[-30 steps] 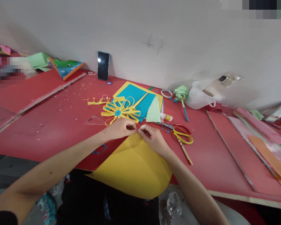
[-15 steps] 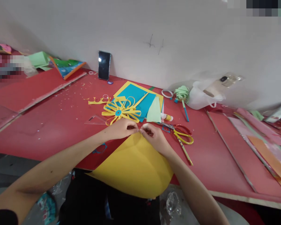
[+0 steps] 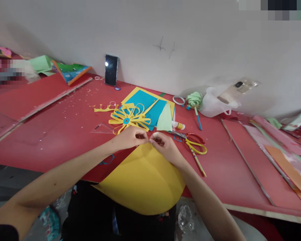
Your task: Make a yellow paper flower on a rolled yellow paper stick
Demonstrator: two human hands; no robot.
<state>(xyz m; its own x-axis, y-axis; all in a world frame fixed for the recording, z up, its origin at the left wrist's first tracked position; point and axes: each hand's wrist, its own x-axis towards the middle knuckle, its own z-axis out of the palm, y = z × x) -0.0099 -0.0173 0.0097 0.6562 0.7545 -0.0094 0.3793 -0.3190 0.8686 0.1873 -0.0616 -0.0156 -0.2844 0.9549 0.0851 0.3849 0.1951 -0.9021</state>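
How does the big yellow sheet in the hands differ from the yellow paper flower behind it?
The yellow sheet is large, uncut and curved, hanging over the table edge; the paper flower is small, cut into looped strips with a blue centre, lying flat. Both hands pinch the sheet; nothing touches the flower. Both are yellow paper.

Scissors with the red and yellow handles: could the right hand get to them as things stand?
Probably yes. The scissors lie on bare red table just beside the right hand, nothing between, but that hand is pinching the yellow paper.
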